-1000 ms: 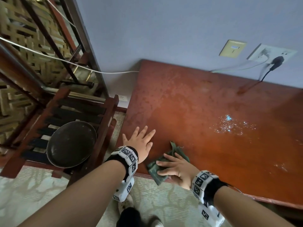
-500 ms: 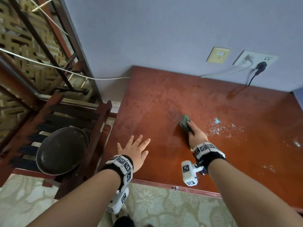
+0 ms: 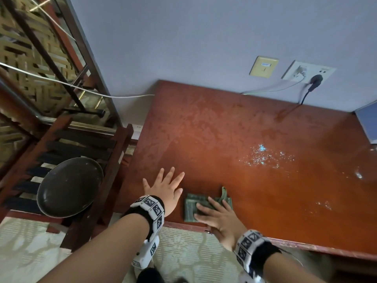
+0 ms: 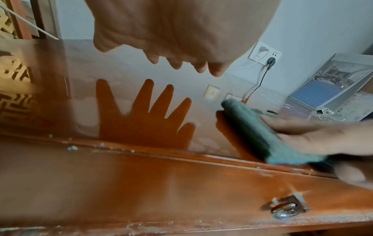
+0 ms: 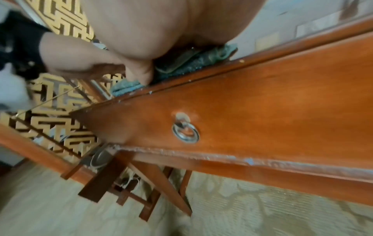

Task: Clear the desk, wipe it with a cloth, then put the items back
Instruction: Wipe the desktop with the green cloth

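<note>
The red-brown desk [image 3: 234, 129] has a glossy, streaked top. A folded green cloth [image 3: 192, 208] lies at its front edge, and my right hand [image 3: 221, 218] presses on it with straight fingers. The cloth [image 4: 248, 129] shows as a blurred roll under that hand [image 4: 322, 137] in the left wrist view. In the right wrist view my palm [image 5: 161, 32] covers most of the cloth [image 5: 193, 62]. My left hand [image 3: 164, 188] is spread flat, fingers straight, over the desk's front left part, holding nothing; it is just left of the cloth.
Water droplets [image 3: 263, 156] glint mid-desk. A brochure [image 4: 331, 86] leans at the back right. A black plug and cable hang from the wall socket [image 3: 308, 72]. A dark round tray [image 3: 69, 186] sits on a wooden rack left of the desk. A ring pull [image 5: 185, 132] hangs on the drawer front.
My right hand pushed the cloth out to mid-desk, then drew it back to the front edge beside my left hand. The left hand has barely moved.
</note>
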Demonstrator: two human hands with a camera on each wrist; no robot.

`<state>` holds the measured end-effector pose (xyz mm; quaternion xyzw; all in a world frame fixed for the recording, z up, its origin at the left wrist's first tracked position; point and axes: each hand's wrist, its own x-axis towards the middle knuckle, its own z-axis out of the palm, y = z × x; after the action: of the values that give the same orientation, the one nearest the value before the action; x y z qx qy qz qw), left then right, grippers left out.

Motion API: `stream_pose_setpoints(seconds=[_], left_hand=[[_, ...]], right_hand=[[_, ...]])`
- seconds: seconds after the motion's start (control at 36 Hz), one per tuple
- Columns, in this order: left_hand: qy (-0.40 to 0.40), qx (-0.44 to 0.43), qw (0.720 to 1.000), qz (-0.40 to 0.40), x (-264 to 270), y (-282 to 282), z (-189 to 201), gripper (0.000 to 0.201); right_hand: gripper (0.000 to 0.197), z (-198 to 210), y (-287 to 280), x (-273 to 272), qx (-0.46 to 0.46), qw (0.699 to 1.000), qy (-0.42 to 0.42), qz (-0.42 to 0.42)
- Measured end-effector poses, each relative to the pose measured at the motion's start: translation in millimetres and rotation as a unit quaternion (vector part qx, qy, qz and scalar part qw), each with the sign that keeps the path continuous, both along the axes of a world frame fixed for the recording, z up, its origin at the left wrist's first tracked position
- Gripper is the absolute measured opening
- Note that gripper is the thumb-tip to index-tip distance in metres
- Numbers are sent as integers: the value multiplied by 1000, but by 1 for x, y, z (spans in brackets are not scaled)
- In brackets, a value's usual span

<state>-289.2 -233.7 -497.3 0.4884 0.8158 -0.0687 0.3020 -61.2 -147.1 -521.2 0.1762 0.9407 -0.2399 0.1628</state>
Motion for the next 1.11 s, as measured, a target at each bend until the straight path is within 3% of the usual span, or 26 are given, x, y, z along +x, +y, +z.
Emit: stream_pose_setpoints(seconds=[0.11, 0.25, 0.44, 0.67, 1.11], left_hand=[[-6, -16, 1000, -6, 6, 2, 1, 53], [-10, -22, 1000, -2, 13, 4, 1, 52], [-6, -8, 1000, -5, 12, 22, 4, 52], [-10, -4, 1000, -5, -32, 80, -1, 52], [-11, 16, 999, -39, -131, 246, -7, 51]], right_hand=[[48, 0, -5, 25, 1, 1000, -14, 22], [52, 1, 9, 15, 21, 998, -41, 40], [50, 7, 54, -43, 34, 996, -60, -54], [53, 4, 143, -111, 32, 983, -80, -165], [61, 3, 348, -199, -4, 916, -87, -392]])
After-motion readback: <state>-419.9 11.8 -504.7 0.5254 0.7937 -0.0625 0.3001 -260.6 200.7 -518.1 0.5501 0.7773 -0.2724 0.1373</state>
